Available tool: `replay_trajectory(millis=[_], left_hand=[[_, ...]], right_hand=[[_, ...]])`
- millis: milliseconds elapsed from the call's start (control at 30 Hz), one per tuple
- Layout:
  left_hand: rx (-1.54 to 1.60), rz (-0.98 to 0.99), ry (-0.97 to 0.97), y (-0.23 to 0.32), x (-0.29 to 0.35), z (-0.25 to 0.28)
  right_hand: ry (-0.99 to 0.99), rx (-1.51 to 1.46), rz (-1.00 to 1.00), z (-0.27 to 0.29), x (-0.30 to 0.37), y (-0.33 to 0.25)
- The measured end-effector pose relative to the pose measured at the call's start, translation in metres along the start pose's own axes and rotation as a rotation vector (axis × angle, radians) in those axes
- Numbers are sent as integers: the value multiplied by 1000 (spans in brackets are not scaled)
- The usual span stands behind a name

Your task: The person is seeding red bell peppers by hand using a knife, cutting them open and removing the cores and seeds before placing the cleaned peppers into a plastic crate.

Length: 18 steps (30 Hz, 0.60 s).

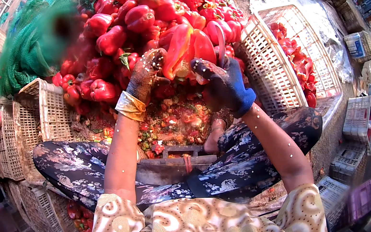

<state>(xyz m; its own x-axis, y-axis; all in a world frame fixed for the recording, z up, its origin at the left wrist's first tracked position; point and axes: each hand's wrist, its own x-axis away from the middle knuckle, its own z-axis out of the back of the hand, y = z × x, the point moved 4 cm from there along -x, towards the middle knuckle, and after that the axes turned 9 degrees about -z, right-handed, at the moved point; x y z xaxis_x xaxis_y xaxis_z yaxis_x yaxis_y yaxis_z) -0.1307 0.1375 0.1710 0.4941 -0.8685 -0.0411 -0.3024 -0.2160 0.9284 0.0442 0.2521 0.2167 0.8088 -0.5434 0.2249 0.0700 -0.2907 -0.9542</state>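
Note:
A split red bell pepper (185, 50), its pale seedy inside partly showing, is held up in front of the pepper heap. My left hand (146, 73), in a dirty brown glove with a yellowish cuff, is closed at the pepper's left side. On the other side is my right hand (226, 83), in a blue glove, its thumb against the pepper's lower edge. A thin curved strip (219, 38) rises from its closed fingers; whether it is a blade or a pepper piece, I cannot tell. Pale seeds stick to both gloves and forearms.
A large heap of red peppers (138, 19) lies ahead. Right of my hands a tilted white crate (271, 61) contains red pepper pieces (300, 61). Green netting (23, 59) and crates (54, 112) stand left. Scraps (181, 121) cover the ground between my legs.

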Motion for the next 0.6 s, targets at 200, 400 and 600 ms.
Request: replay_trajectory(millis=[200,400,600], left_hand=[[-429,-258,252,15,22,-46],[-91,-308,426,-8,22,-45],[-394,-310,391,-10,22,-6]], right_hand=[[92,98,245,-9,-2,12],[74,434,507,-23,9,8],[-159,-143,-86,-18,-1,2]])
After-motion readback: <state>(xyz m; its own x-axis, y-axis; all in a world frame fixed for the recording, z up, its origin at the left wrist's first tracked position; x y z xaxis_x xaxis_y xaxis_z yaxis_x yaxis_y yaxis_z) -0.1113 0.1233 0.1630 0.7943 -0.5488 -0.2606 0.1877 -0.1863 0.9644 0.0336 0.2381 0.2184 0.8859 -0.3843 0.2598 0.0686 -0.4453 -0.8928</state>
